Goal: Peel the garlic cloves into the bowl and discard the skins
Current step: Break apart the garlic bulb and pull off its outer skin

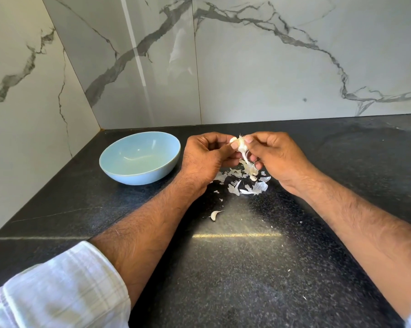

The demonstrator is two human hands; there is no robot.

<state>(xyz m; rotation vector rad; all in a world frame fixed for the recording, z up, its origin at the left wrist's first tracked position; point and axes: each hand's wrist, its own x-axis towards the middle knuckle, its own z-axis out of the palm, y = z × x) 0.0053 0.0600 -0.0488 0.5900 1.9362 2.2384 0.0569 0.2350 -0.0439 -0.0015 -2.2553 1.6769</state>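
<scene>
Both hands' grips, left hand [205, 153] and right hand [274, 153], pinch the garlic clove [240, 144] between them above the skins [247, 183].

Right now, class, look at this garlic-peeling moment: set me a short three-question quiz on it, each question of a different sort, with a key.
1. True or false: the blue bowl already holds peeled cloves.
2. Where do the loose skins lie? A) in the bowl B) on the black counter beneath the hands C) on the sleeve
3. Fill in: the left hand and right hand both pinch the ____.

Key: 1 false, it looks empty; 2 B; 3 garlic.
</scene>
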